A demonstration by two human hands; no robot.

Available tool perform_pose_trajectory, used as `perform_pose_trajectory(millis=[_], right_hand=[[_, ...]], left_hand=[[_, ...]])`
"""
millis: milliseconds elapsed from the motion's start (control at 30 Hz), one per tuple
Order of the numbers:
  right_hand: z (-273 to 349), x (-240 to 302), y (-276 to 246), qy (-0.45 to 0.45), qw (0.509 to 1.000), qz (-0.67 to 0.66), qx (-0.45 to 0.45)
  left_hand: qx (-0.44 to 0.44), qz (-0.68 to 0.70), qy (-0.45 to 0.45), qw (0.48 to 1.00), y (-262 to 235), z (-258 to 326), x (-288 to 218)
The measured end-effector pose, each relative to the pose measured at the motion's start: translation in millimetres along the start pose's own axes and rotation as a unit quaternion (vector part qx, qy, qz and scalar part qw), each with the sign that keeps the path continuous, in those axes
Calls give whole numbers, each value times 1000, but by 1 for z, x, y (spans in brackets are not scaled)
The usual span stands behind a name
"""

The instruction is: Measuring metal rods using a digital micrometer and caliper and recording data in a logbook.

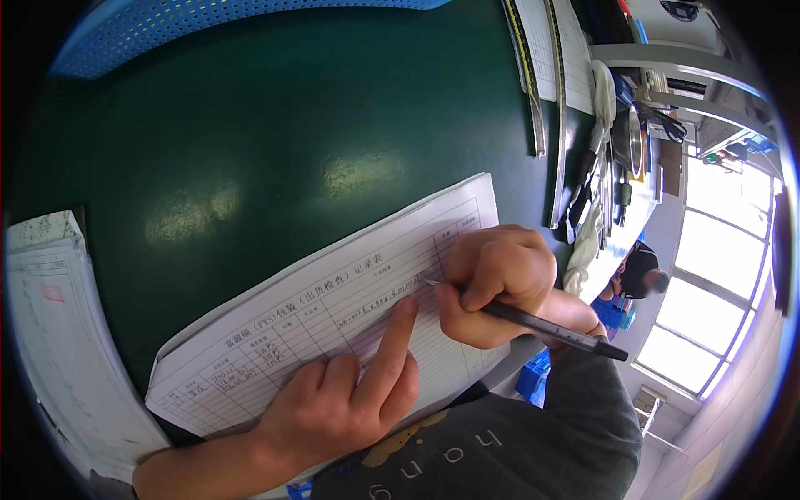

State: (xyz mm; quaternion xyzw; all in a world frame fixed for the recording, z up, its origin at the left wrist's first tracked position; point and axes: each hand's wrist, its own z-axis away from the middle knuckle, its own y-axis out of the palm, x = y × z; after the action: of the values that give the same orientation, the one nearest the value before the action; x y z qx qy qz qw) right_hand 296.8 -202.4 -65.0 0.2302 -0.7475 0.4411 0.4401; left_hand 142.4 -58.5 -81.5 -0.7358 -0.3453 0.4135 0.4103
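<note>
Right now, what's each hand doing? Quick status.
Left hand: holds nothing, fingers curled, one finger stretched out pressing on the paper form.
Right hand: closed around a dark pen, tip on the form.

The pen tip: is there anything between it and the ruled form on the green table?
Nothing visible. The right hand holds the pen with its tip on the ruled form. The left hand rests on the sheet, its finger pointing beside the tip, not across it.
</note>
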Motion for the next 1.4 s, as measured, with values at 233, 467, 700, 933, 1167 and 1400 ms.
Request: perform_pose_trajectory(millis=[233,467,700,933,1167,1400], right_hand=[[-1,3,1,23,1000,13,5],[3,1,2,20,999,-6,-50],[2,1,-8,4,1000,28,6],[0,0,-7,7,999,35,16],[2,4,-1,42,999,23,-19],[1,4,-2,42,999,19,-27]], left_hand=[[7,0,0,1000,-2,-1,-1],[2,4,2,1000,-1,0,-1],[9,12,3,1000,-3,-1,-1],[7,11,5,1000,-2,0,0],[12,10,5,1000,-3,0,0],[10,8,5,1000,-3,-1,0]])
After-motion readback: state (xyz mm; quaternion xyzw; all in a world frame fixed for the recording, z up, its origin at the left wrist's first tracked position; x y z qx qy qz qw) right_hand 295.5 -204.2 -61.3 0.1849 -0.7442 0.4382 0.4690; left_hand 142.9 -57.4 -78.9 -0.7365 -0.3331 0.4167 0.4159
